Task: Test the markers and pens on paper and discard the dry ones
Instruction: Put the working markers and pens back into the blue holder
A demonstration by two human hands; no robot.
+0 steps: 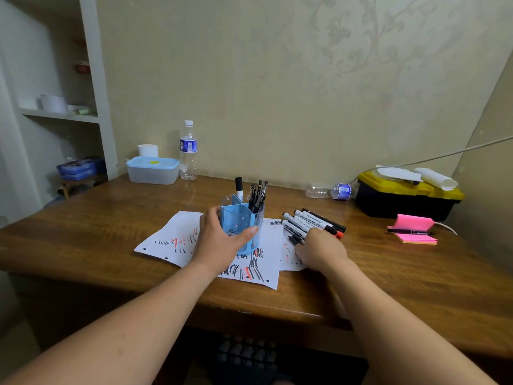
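Markers (311, 220) lie bunched side by side on the desk (111, 218), just right of the paper (177, 240), which is already covered in black and red test strokes. More pens (256, 195) and one marker stand upright in the blue holder (241, 226), which sits on the paper.

Our left hand (219, 237) wraps the holder from the left, thumb across its front wall and fingers round the far side. Our right hand (319, 248) rests knuckles up on the near ends of the loose markers, fingers bent down onto them. We cannot tell whether it has one pinched or only touches them.

We judge the markers light and stiff, with smooth round barrels that roll easily and slip from a loose pinch. We would take one at mid-barrel, between thumb and two fingers, clear of the cap so the cap can be pulled off. The holder looks like thin plastic, light, and top-heavy with the tall pens in it, so a low grip round its body suits it best. The paper is thin and loose on the desk and may slide under a stroke unless a hand pins it.
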